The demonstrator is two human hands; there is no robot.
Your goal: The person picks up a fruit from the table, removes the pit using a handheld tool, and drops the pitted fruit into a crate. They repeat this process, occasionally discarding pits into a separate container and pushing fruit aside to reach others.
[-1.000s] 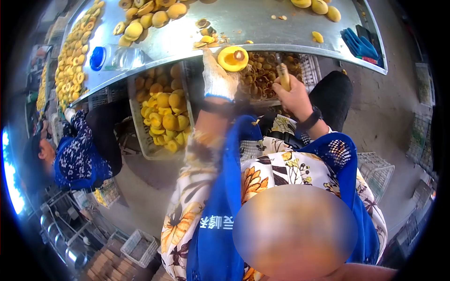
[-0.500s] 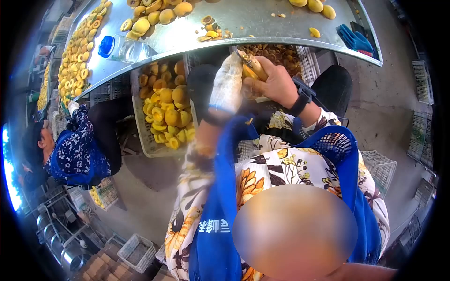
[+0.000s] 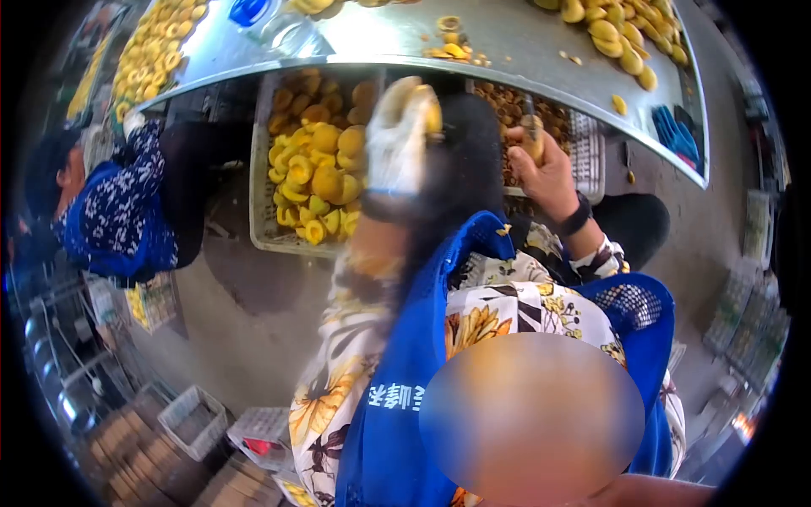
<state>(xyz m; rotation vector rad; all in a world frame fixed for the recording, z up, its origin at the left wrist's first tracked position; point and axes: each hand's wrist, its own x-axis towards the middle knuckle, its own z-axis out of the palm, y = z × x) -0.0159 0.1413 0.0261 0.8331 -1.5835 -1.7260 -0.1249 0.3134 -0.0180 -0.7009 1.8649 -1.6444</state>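
Observation:
My left hand (image 3: 395, 144), in a white glove and smeared by motion, is closed around a yellow peach half (image 3: 433, 117) at its right side. It is over the right edge of a crate (image 3: 291, 243) filled with yellow peach halves (image 3: 325, 182). My right hand (image 3: 547, 173) is bare and wrapped round the wooden handle of a pitting knife (image 3: 533, 139), whose thin metal end points up toward the table edge. Below that hand, a second crate (image 3: 594, 165) contains brown peach pits (image 3: 498, 106).
A metal table (image 3: 405, 42) runs across the top, bearing peach halves (image 3: 621, 38), scraps (image 3: 452, 51), a clear bottle with a blue cap (image 3: 249, 10) and blue gloves (image 3: 667, 127). A co-worker (image 3: 122, 203) sits at the left. White crates (image 3: 193, 422) stand on the floor behind.
My hands were together at the peach; now they are apart, the left moved left toward the peach crate, the right moved right with the knife. The view has shifted.

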